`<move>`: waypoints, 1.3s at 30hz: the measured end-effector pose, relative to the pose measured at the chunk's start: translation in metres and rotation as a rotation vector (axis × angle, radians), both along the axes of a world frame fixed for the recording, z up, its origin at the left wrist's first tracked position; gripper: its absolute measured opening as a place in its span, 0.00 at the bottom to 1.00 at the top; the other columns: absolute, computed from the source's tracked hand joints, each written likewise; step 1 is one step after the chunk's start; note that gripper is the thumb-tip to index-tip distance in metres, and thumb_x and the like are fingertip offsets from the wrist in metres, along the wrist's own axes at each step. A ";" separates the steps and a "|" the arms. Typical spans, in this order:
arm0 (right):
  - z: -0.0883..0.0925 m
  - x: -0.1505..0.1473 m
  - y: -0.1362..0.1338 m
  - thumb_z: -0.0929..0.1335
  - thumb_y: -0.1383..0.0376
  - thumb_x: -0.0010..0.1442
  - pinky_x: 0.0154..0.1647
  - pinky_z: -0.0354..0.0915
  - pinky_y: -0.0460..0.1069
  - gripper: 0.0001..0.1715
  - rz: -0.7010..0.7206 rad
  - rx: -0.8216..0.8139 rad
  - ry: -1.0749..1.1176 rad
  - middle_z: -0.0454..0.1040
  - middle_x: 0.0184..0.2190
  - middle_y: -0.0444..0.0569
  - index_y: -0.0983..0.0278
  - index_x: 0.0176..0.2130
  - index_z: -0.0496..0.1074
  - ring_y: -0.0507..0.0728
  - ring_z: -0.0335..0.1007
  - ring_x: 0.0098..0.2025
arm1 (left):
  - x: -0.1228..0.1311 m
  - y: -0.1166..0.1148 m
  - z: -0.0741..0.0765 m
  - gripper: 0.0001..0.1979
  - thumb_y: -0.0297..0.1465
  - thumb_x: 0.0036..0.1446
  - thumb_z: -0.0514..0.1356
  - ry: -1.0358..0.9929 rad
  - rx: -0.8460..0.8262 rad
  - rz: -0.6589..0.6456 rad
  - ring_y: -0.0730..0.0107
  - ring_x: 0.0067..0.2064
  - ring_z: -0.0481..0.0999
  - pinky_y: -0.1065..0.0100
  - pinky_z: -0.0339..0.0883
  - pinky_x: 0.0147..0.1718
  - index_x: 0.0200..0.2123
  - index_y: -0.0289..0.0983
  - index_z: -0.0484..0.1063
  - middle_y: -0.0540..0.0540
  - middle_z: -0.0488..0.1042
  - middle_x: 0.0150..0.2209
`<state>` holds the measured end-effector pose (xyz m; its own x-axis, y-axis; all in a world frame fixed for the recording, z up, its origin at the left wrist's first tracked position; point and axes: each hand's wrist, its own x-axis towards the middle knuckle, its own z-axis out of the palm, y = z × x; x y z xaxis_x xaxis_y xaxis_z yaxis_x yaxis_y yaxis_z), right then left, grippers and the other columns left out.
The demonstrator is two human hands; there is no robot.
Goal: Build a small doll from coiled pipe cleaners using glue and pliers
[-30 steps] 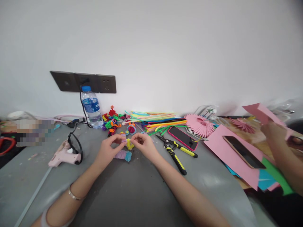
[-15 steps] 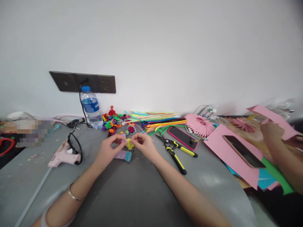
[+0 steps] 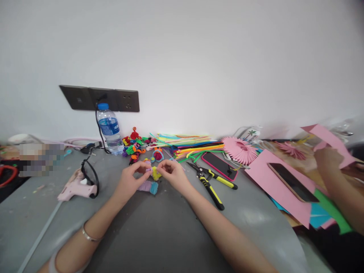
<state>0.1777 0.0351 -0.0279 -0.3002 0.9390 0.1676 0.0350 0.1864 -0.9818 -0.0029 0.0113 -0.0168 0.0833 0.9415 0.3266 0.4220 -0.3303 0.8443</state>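
My left hand (image 3: pixel 131 179) and my right hand (image 3: pixel 172 175) meet over the grey table (image 3: pixel 159 235), fingers pinched on a small pipe-cleaner piece (image 3: pixel 155 173) that is yellow with a bit of purple. Just below it on the table lies a coiled purple and blue pipe-cleaner roll (image 3: pixel 148 186). Both hands are closed around the small piece between them.
Yellow-handled pliers (image 3: pixel 209 182) lie right of my hands, with a pink-cased phone (image 3: pixel 219 165), a bundle of coloured pipe cleaners (image 3: pixel 193 146) and small coiled figures (image 3: pixel 135 146) behind. A pink glue gun (image 3: pixel 76 185) and water bottle (image 3: pixel 109 129) sit left. Another person's hand (image 3: pixel 327 159) holds pink paper (image 3: pixel 330 142) at right.
My hands stay almost still on the small piece. The other person's pink paper at the right has shifted a little.
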 end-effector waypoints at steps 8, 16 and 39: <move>0.006 0.006 0.002 0.68 0.54 0.55 0.25 0.55 0.46 0.14 -0.093 0.058 0.020 0.64 0.22 0.41 0.62 0.30 0.67 0.50 0.58 0.23 | -0.004 0.004 -0.001 0.14 0.41 0.50 0.66 -0.208 -0.083 0.018 0.67 0.33 0.76 0.68 0.72 0.34 0.32 0.37 0.74 0.47 0.77 0.31; 0.005 0.002 -0.002 0.68 0.55 0.56 0.28 0.58 0.46 0.14 -0.039 0.041 0.012 0.68 0.27 0.43 0.63 0.34 0.68 0.51 0.62 0.26 | -0.003 0.006 0.001 0.21 0.47 0.44 0.69 -0.423 -0.234 0.009 0.64 0.35 0.78 0.64 0.73 0.37 0.33 0.36 0.73 0.46 0.78 0.32; -0.005 0.001 0.002 0.72 0.51 0.52 0.26 0.60 0.46 0.18 -0.021 0.006 0.021 0.71 0.24 0.43 0.63 0.30 0.71 0.51 0.63 0.23 | -0.003 0.005 0.000 0.16 0.40 0.46 0.68 -0.281 -0.183 -0.066 0.67 0.33 0.76 0.67 0.71 0.35 0.34 0.35 0.75 0.47 0.78 0.32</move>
